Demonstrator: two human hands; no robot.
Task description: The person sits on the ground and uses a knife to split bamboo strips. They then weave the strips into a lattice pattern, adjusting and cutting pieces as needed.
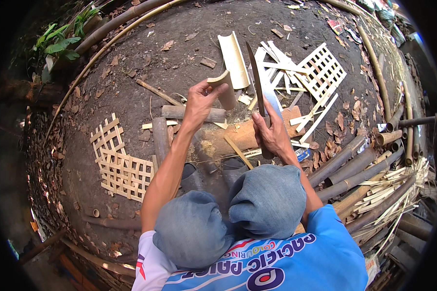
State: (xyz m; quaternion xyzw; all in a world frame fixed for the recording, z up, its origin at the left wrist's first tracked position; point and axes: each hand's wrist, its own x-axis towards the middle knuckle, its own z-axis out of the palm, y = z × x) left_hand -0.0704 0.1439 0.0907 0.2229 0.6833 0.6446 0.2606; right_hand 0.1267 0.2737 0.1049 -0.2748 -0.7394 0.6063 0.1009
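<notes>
My left hand pinches a curved piece of split bamboo near its upper end and holds it above the ground. Opposite it, my right hand is closed round a machete, its long dark blade pointing away from me and its handle end showing below the palm. The blade stands to the right of the bamboo piece, apart from it. A pale half-tube of bamboo lies just beyond my hands. Beneath them is a thick log with shavings on it.
Woven bamboo lattices lie at the left and far right, with loose pale strips beside the far one. Bamboo poles and a heap of split strips crowd the right side. My knees are bent near the log.
</notes>
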